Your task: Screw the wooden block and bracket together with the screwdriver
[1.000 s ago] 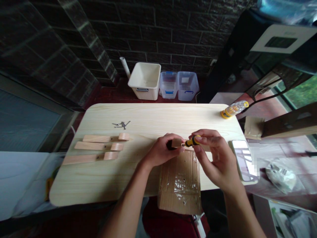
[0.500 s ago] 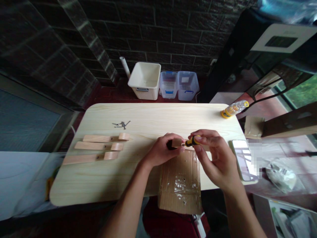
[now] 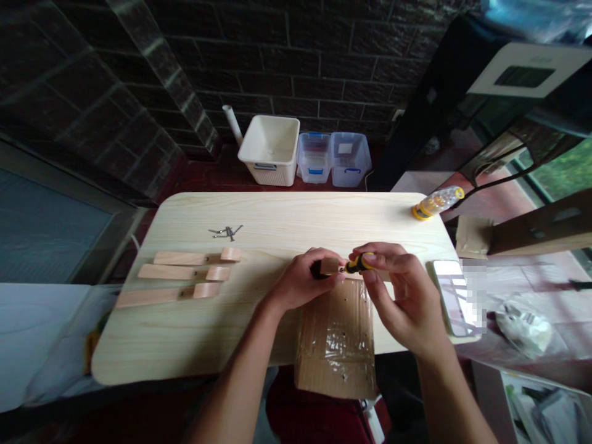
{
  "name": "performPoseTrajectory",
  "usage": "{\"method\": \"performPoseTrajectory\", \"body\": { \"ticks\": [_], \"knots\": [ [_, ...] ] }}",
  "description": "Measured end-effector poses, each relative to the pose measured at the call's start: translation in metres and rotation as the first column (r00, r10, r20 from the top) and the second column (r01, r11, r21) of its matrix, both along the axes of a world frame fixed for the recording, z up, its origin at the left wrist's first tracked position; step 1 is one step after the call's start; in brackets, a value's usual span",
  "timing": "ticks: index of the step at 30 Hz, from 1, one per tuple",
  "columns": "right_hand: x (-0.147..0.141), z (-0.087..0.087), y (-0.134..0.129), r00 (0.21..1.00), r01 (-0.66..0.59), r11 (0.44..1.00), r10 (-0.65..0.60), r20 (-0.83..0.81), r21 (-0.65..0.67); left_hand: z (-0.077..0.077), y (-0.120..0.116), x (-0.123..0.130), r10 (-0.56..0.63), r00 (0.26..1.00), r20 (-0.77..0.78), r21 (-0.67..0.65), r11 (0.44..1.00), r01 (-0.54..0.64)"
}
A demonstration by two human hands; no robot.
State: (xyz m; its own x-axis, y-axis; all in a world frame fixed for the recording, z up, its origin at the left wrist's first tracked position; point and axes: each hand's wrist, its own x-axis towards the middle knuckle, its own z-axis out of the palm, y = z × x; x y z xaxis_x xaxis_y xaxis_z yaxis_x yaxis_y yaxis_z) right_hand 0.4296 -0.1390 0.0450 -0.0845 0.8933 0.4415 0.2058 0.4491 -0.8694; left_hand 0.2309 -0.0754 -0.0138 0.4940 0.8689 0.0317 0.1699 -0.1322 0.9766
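Nearest you, a taped cardboard piece (image 3: 335,354) juts over the near edge of the pale tabletop (image 3: 296,213). Just beyond its far end, your left hand (image 3: 303,282) is closed around a wooden piece (image 3: 330,266), whose end shows between thumb and fingers. Your right hand (image 3: 407,287) grips a small yellow-and-black screwdriver (image 3: 358,264) between thumb and fingertips, its tip at that end; you cannot tell here how far it is seated. The phone (image 3: 456,299) lies to the right of your right hand. Well to your left, three wooden strips (image 3: 166,272) with curved ends lie side by side, and a little farther off sits a loose pile of screws (image 3: 226,233). At the far right corner stands a clear bottle with yellow ends (image 3: 437,202). Past the table, a cream bin (image 3: 271,151) and two clear boxes (image 3: 351,163) stand near a dark brick wall (image 3: 300,61).
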Motion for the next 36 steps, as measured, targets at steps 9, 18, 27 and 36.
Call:
{"method": "performPoseTrajectory", "body": {
  "ticks": [9,18,27,36],
  "knots": [
    [-0.0011,0.005,-0.0039,1.0,-0.009,0.999,0.008,-0.008,-0.033,-0.0022,-0.0004,-0.001,0.005,1.0,-0.008,0.007,1.0,-0.005],
    [0.0004,-0.0014,0.0007,1.0,-0.009,1.0,0.009,0.0,0.01,-0.0034,0.0007,-0.0008,-0.011,1.0,0.003,0.013,1.0,0.011],
    [-0.0009,0.0043,-0.0029,1.0,-0.009,1.0,0.009,0.013,-0.002,-0.0044,-0.0003,-0.0023,-0.014,0.999,-0.035,0.01,1.0,0.014],
    [-0.0004,0.0053,0.0014,0.996,-0.012,0.998,0.007,0.085,0.055,-0.0001,-0.0004,-0.0006,0.007,1.0,0.005,-0.019,1.0,-0.007]
  ]
}}
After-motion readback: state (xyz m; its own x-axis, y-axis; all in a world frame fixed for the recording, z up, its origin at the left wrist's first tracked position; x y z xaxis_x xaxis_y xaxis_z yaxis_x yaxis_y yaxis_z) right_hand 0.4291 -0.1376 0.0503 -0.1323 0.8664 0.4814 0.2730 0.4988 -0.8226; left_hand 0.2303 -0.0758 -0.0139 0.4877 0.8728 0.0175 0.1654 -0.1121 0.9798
